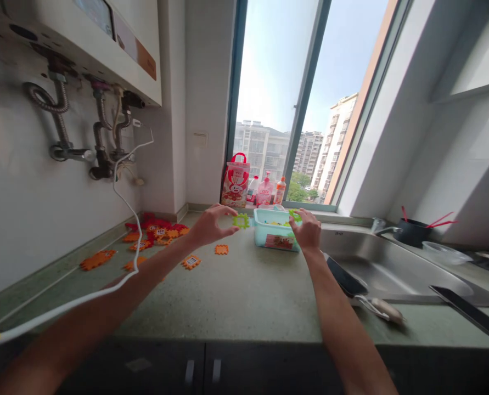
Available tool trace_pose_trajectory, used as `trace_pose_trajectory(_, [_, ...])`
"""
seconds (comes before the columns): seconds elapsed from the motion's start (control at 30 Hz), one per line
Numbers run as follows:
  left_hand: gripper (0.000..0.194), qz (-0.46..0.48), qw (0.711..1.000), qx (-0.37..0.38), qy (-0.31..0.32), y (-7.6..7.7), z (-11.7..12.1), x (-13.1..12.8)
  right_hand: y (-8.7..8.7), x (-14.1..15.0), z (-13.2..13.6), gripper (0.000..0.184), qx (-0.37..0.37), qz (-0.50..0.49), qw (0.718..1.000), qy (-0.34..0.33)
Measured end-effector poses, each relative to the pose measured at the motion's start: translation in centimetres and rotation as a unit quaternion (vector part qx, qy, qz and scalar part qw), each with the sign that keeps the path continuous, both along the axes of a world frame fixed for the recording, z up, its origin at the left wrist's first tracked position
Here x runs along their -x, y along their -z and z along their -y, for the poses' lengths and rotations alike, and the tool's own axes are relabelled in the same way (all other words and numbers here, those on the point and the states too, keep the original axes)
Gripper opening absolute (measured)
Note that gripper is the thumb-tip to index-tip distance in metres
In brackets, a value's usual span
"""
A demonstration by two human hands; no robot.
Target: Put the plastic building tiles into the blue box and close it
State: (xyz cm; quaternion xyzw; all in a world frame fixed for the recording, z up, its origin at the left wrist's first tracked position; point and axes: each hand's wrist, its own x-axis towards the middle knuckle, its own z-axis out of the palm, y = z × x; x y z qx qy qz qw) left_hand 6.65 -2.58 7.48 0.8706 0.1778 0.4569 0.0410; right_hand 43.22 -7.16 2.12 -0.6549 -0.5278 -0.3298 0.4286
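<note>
My left hand (212,224) pinches a lime-green toothed square building piece (241,221) by its left edge, just left of a light-blue plastic tub (264,236). Over the tub's right side, my right hand (307,228) grips another green building piece (294,215), partly covered by the fingers. Small coloured pieces show inside the tub, too small to make out singly. On the counter between my left arm and the tub lie an orange square frame (221,249) and an orange piece with a white patterned middle (191,262).
Several orange and red pieces (162,233) are heaped at the left by the wall. A white cable (134,241) hangs across the left side. The steel sink (376,258) is at right, with a black-handled pan (470,312) at its front edge. Bottles (264,191) stand by the window.
</note>
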Motion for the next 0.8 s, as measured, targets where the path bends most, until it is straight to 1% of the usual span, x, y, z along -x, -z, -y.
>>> trace_pose_trajectory(0.07, [0.033,0.018,1.0,0.005,-0.004,-0.8,-1.4,-3.6,-0.1,-0.4,0.3,0.045,0.002,-0.018,0.999,0.047])
trace_pose_trajectory(0.17, [0.035,0.023,1.0,0.013,0.01,-1.0,-3.2,-8.6,-0.6,-0.2,0.7,0.05,-0.019,-0.031,0.995,0.091])
trace_pose_trajectory(0.27, [0.038,0.022,0.999,0.026,0.029,-0.9,-4.7,-13.3,-0.7,0.1,1.0,0.05,-0.031,-0.02,0.996,0.087])
trace_pose_trajectory(0.33, [0.041,0.014,0.999,0.025,0.026,-0.9,-5.6,-16.1,-0.7,0.3,1.1,0.049,-0.027,-0.014,0.997,0.074])
trace_pose_trajectory(0.4, [0.044,0.005,1.0,0.018,0.005,-1.1,-6.8,-17.9,-0.6,0.4,1.1,0.049,-0.022,-0.011,0.997,0.067])
trace_pose_trajectory(0.43, [0.044,0.004,1.0,0.016,-0.012,-1.3,-7.5,-18.4,-0.5,0.4,1.2,0.048,-0.022,-0.011,0.997,0.066])
trace_pose_trajectory(0.5, [0.044,0.009,0.998,0.025,-0.052,-1.7,-9.3,-17.8,-0.5,0.4,1.2,0.045,-0.026,-0.008,0.997,0.066])
trace_pose_trajectory(0.57, [0.037,0.012,0.995,0.029,-0.094,-2.0,-11.3,-15.2,-0.5,0.6,1.1,0.039,-0.028,0.0,0.997,0.066])
trace_pose_trajectory(0.63, [0.03,-0.029,0.988,0.057,-0.143,-1.9,-13.1,-10.9,-0.5,0.9,0.8,0.028,-0.024,0.013,0.998,0.059])
trace_pose_trajectory(0.7, [0.033,-0.127,0.966,0.098,-0.201,-1.4,-14.4,-5.9,-0.4,1.4,0.4,0.017,-0.014,0.027,0.999,0.043])
trace_pose_trajectory(0.73, [0.037,-0.174,0.953,0.114,-0.223,-1.0,-14.8,-3.4,-0.3,1.7,0.2,0.016,-0.007,0.031,0.999,0.031])
trace_pose_trajectory(0.8, [0.04,-0.247,0.923,0.134,-0.263,0.5,-15.0,1.1,-0.1,2.6,-0.2,0.021,0.012,0.035,0.999,0.006])
